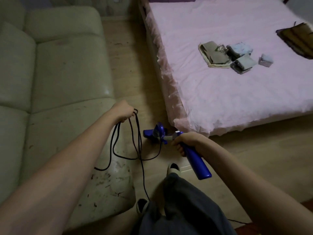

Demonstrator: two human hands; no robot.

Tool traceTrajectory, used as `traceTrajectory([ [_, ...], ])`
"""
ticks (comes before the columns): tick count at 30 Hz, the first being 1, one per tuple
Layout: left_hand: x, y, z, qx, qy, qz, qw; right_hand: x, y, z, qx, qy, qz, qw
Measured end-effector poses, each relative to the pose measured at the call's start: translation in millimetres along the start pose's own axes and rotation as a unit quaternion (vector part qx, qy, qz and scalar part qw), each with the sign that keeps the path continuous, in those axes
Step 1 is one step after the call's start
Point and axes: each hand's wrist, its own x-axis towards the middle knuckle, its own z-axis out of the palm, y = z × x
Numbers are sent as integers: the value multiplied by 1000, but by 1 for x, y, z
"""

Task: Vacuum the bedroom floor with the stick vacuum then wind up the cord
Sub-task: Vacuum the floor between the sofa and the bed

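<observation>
A blue stick vacuum point(194, 160) stands tilted on the pale wood floor point(254, 150) at the corner of the bed, its handle gripped in the right hand point(183, 141). Its black cord point(135, 136) hangs in several loose loops from the left hand point(124, 111) — one strand trailing down to the floor.

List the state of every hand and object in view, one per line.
Left hand: grips gathered loops of black cord.
Black cord: partly looped, the rest trailing to the floor.
Right hand: grips the blue handle.
Blue stick vacuum: held tilted, head by the bed corner.
Folded cloths: lying on the pink bed sheet.
</observation>
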Motion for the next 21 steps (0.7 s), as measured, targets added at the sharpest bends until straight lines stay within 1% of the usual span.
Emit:
traceTrajectory([
  [2, 10, 11, 0, 13, -2, 10, 1000, 5, -9, -6, 3, 8, -8, 1000],
  [5, 24, 25, 1, 20, 4, 4, 1000, 25, -18, -14, 3, 31, -13, 999],
  [8, 40, 34, 1, 53, -16, 5, 998, 50, -28, -24, -19, 47, -11, 999],
  [12, 72, 56, -10, 89, -14, -19, 996, 86, -57, -54, -48, 48, -16, 998],
  [17, 118, 87, -30, 103, 11, -63, 993, 120, -109, -101, -84, 36, -17, 996],
  [21, 153, 117, -43, 62, 43, -76, 994, 142, -146, -133, -110, 23, -15, 994],
])
